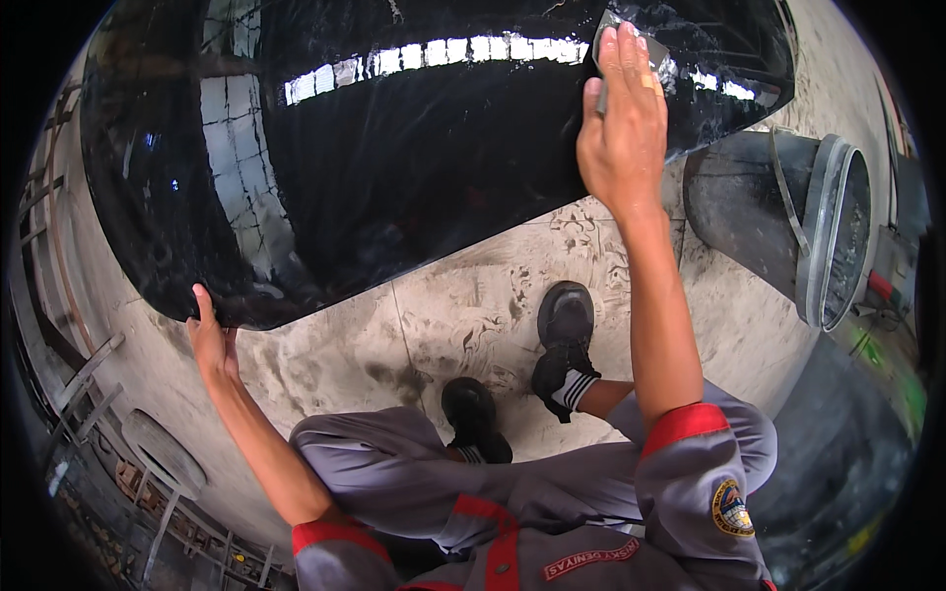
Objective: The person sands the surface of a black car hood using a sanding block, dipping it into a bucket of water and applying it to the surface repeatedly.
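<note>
A large, glossy black panel, like a vehicle body panel, fills the upper part of the view, wet-looking and streaked with reflected light. At its near left corner my left hand grips the edge, thumb on top and the other fingers underneath, partly hidden. My right hand presses a grey sheet that looks like sandpaper onto the panel's right part. Its fingers lie long over the sheet and its thumb sits at the side; most of the sheet is hidden beneath the hand.
Right of the panel, a black bucket with a grey rim lies tipped on the floor. Metal racks and a tyre-like ring stand along the left. Below the panel are my black shoes on the stained, pale floor.
</note>
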Tool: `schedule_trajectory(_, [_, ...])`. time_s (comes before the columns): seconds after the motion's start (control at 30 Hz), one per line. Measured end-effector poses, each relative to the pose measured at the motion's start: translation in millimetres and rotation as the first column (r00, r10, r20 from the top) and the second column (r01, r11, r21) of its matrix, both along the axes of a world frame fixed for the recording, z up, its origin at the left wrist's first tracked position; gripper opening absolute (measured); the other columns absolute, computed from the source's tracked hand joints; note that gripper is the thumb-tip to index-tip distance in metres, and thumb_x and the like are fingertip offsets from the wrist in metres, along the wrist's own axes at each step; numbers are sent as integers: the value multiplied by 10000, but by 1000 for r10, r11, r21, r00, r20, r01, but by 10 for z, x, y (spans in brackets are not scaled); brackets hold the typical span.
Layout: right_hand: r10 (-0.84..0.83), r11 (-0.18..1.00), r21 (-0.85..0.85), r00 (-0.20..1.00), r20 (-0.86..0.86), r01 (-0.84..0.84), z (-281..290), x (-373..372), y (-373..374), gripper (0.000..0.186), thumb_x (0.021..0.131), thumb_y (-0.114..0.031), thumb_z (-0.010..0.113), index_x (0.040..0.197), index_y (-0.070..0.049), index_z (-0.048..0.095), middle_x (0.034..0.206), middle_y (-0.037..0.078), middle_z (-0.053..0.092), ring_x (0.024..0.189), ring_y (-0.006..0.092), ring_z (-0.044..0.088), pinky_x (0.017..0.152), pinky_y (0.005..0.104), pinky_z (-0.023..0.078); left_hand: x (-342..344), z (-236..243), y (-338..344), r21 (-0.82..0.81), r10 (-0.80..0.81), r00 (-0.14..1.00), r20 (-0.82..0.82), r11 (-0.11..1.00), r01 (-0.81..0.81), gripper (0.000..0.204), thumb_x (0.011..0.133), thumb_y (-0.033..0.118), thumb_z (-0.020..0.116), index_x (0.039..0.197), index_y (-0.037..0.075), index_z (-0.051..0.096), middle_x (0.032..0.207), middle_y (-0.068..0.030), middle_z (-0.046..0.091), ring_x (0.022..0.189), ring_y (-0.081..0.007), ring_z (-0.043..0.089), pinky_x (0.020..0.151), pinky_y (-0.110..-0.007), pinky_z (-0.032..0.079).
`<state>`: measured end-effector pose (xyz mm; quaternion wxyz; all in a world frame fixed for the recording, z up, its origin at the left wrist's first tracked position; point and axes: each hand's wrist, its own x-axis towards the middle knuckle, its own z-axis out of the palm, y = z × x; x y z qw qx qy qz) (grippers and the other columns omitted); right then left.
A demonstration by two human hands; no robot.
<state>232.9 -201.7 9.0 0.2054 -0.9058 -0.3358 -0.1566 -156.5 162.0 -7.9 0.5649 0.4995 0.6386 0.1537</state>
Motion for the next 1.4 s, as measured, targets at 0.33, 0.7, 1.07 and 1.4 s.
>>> schedule_trajectory(0.33, [427, 846, -120, 794, -432, -520, 134, -1116, 125, 799, 931, -277, 667, 1592, -20, 301, 1684, 200, 228, 1558, 356, 231, 1243, 508, 226, -37, -13, -30, 19, -8, 1000, 6, 1000, 8, 888, 911, 513, 769, 1377, -98, 324, 1324, -215, 535, 1150, -285, 627, 986, -442, 550])
schedule_trajectory(0.7, [334, 939, -63, 941, -48, -337, 220, -620, 1173, 672, 984, -290, 604, 1531, 41, 395, 1602, 256, 367, 1504, 392, 330, 1213, 516, 283, 57, -83, -103, 84, 61, 998, -33, 995, -58, 1402, 866, 525, 805, 1506, -164, -234, 1662, -296, 150, 1537, -337, 243, 1250, -402, 218])
schedule_trajectory(1.07, [587, 764, -204, 790, -178, -613, 302, -1392, 1440, 756, 966, -378, 609, 1553, 25, 355, 1640, 227, 318, 1518, 356, 309, 1223, 476, 280, 198, -143, -251, 286, 171, 929, -328, 955, -75, 1360, 860, 661, 717, 1568, -97, -163, 1596, -460, 107, 1533, -509, 159, 1264, -444, 167])
schedule_trajectory(1.4, [582, 732, -239, 768, -268, -638, 189, -1760, 1329, 757, 955, -364, 635, 1547, 31, 380, 1662, 232, 275, 1543, 359, 271, 1246, 487, 240, 287, -11, -357, 226, 221, 937, -270, 961, -161, 1343, 856, 661, 723, 1592, -58, -140, 1615, -433, 86, 1551, -496, 69, 1262, -502, 154])
